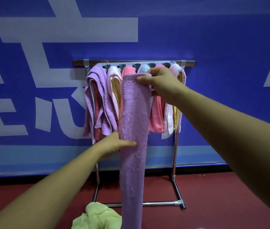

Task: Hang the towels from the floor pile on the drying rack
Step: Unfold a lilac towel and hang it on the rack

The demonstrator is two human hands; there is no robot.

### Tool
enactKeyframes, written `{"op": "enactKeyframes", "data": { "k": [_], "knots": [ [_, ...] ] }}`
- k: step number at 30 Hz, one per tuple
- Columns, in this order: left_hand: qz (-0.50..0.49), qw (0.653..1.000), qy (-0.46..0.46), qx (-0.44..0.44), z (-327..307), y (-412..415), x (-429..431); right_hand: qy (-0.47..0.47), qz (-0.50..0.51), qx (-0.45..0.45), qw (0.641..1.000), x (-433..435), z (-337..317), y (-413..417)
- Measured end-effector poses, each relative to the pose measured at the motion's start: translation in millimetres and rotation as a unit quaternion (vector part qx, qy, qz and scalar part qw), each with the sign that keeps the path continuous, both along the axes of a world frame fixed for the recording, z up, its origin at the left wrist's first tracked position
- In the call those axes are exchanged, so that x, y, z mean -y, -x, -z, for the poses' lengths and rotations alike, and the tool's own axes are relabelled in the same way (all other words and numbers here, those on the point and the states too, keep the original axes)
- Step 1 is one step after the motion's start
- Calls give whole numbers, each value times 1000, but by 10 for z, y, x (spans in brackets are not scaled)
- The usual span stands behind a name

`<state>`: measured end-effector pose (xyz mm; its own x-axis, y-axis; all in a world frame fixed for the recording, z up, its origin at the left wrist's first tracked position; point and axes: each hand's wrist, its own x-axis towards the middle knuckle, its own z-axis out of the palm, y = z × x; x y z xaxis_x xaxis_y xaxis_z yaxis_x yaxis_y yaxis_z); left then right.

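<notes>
While you hold the purple towel up in front of the drying rack, think about where it can go. The rack is packed with hung towels, so look for a gap first. Lift the top edge higher than the top bar. Then lay it over, so about half hangs down each side and it will not slip off.

From the head view, your right hand is at 12 o'clock on the towel. It pinches the top edge, with the thumb on the front and the other fingers behind.

Your left hand is at 9 o'clock on the towel, about halfway down. Its thumb lies flat on the front and its fingers go behind the side edge, where they are hidden. It looks like a soft pinch.

The towel hangs long and straight, down past the bottom of the picture. A yellow towel waits on the floor at 7 o'clock.
</notes>
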<state>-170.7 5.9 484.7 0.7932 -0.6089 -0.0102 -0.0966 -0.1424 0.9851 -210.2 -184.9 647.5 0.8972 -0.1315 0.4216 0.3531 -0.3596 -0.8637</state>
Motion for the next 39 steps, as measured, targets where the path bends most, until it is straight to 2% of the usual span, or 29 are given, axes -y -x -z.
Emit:
{"op": "enactKeyframes", "data": {
  "k": [5, 9, 12, 16, 19, 21, 22, 23, 24, 25, 26, 29, 31, 36, 39],
  "knots": [
    [6, 994, 24, -102, 442, 69, -34, 1, 73, 28, 997, 78, -52, -88],
    [3, 973, 146, -178, 371, 10, -166, 28, 181, 9, 983, 367, 229, -189],
    [-4, 961, 215, -174, 130, -112, -272, -13, 211, -82, 974, 549, 610, -173],
    [18, 970, 190, -149, -284, -203, -328, -23, 231, -271, 934, 558, 1260, -161],
    [95, 979, 130, -123, -504, -193, -333, 33, 182, -366, 912, 396, 1606, -116],
    [127, 982, 85, -109, -608, -164, -304, 51, 119, -347, 929, 294, 1621, -90],
    [138, 982, 72, -108, -650, -150, -286, 6, 66, -313, 947, 246, 1568, -94],
    [152, 980, 65, -110, -676, -152, -260, -85, -11, -279, 956, 195, 1481, -98],
    [158, 979, 56, -115, -707, -131, -233, -174, -90, -251, 948, 132, 1368, -91],
    [164, 979, 46, -115, -722, -121, -207, -225, -154, -230, 934, 81, 1261, -101],
    [166, 979, 32, -114, -741, -106, -188, -222, -195, -224, 929, 27, 1150, -93],
    [168, 980, 13, -108, -774, -101, -177, -109, -253, -231, 933, -74, 964, -83],
    [152, 984, 8, -91, -796, -99, -194, -62, -253, -241, 935, -98, 893, -92],
    [124, 990, -34, -59, -738, -125, -234, 113, -162, -225, 954, -128, 734, 1],
    [146, 984, -45, -86, -647, -168, -316, 120, -139, -188, 965, -74, 628, 34]
  ]
}}
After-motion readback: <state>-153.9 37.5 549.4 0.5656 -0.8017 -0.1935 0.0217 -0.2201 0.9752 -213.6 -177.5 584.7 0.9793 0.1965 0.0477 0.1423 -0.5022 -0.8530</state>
